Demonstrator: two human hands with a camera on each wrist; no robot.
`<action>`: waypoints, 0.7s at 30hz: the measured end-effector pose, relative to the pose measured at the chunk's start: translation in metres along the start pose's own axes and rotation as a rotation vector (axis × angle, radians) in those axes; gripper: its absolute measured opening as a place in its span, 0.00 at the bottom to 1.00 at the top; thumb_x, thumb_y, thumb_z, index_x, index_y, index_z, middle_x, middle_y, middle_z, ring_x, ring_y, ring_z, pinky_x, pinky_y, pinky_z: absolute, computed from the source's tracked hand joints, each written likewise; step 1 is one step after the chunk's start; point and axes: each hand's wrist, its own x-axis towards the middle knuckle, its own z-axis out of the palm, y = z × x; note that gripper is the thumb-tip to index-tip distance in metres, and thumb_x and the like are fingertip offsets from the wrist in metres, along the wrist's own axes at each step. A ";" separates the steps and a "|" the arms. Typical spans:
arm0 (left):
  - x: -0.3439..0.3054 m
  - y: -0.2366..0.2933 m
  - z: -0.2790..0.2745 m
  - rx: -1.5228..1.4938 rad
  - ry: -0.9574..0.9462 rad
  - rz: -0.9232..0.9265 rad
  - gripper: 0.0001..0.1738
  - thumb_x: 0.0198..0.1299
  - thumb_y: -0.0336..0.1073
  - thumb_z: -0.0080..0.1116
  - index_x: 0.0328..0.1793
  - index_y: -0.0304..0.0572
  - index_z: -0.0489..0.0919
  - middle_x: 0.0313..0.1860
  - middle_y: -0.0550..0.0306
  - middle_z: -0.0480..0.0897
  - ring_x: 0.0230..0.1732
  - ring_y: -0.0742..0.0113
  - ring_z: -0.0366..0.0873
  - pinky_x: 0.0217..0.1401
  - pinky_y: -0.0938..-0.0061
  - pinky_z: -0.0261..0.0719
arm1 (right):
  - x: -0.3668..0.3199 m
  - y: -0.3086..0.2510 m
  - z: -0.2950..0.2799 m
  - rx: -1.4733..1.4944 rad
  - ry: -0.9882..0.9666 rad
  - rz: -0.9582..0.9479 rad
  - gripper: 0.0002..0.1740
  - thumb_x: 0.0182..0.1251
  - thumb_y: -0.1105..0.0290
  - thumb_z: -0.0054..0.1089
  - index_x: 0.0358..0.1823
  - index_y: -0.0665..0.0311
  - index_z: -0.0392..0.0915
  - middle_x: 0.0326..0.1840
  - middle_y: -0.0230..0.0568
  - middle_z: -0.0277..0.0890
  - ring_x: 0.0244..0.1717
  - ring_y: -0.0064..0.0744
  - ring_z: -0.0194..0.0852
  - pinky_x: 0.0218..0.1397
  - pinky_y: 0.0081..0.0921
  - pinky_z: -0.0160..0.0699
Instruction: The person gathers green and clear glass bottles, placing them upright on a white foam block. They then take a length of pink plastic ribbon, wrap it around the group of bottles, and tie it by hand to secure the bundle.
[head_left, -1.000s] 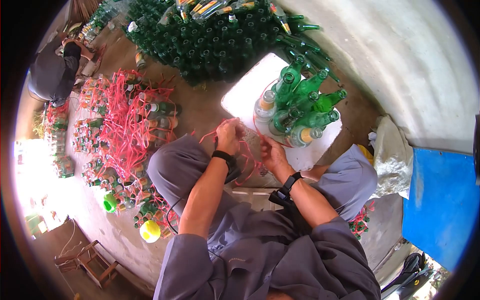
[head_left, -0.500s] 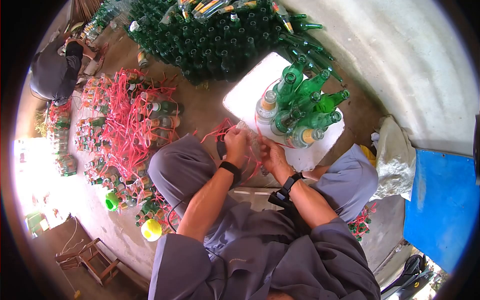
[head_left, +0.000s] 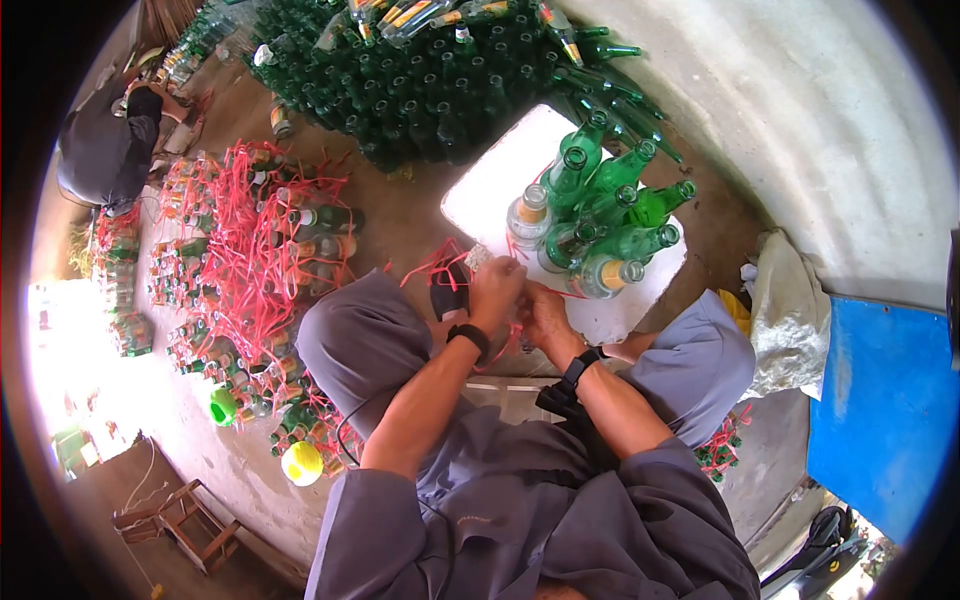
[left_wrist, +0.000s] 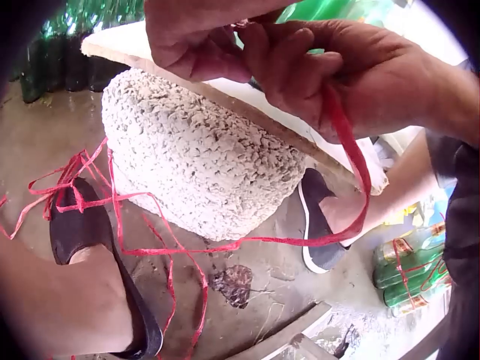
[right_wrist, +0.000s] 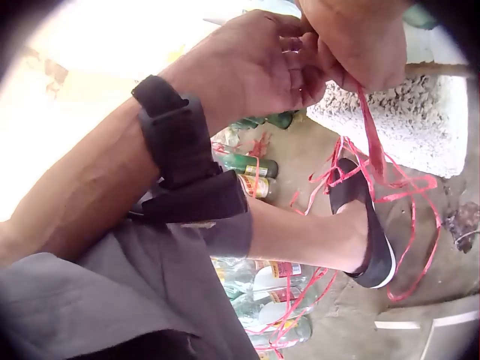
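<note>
Several green bottles [head_left: 635, 240], with clear ones [head_left: 530, 215] among them, stand close together on a white board [head_left: 490, 185]. Red plastic ribbon [left_wrist: 363, 172] passes round the group low down, and a loose length hangs from the hands in the left wrist view. At the board's near edge, my left hand [head_left: 495, 292] pinches the ribbon, its fingertips right against the other hand. My right hand [head_left: 545, 315] holds ribbon between curled fingers, just beside the bottles. Overlapping fingers hide the spot where the strands meet.
A rough pale block [left_wrist: 202, 157] supports the board. Ribbon-tied bottles [head_left: 260, 250] fill the floor at left, and a mass of green bottles [head_left: 430, 100] stands behind. Another person [head_left: 110, 150] sits far left. A white sack [head_left: 785, 320] and blue panel [head_left: 880, 380] are at right.
My left hand has moved right, from apart to right up against the right hand. The right hand stays almost in place, and the bottles stand as before.
</note>
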 end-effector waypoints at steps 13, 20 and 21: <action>0.003 0.001 0.000 -0.668 -0.168 -0.230 0.17 0.66 0.41 0.59 0.36 0.30 0.82 0.29 0.54 0.84 0.27 0.70 0.78 0.32 0.76 0.76 | 0.005 0.003 -0.004 -0.009 -0.021 0.030 0.09 0.70 0.70 0.64 0.46 0.66 0.80 0.36 0.31 0.80 0.22 0.12 0.62 0.19 0.12 0.51; 0.004 -0.018 0.002 -0.548 0.026 -0.140 0.22 0.72 0.46 0.55 0.35 0.32 0.83 0.26 0.58 0.82 0.26 0.71 0.78 0.29 0.74 0.76 | 0.007 0.002 -0.001 -0.034 0.001 0.048 0.07 0.70 0.70 0.63 0.44 0.66 0.81 0.33 0.29 0.76 0.21 0.11 0.60 0.17 0.13 0.49; 0.004 -0.012 -0.003 -0.549 0.029 -0.141 0.22 0.72 0.46 0.55 0.35 0.32 0.83 0.26 0.58 0.82 0.26 0.71 0.78 0.29 0.74 0.76 | 0.007 0.001 0.000 -0.038 -0.014 0.049 0.07 0.70 0.70 0.64 0.43 0.65 0.81 0.32 0.29 0.75 0.20 0.11 0.59 0.17 0.13 0.48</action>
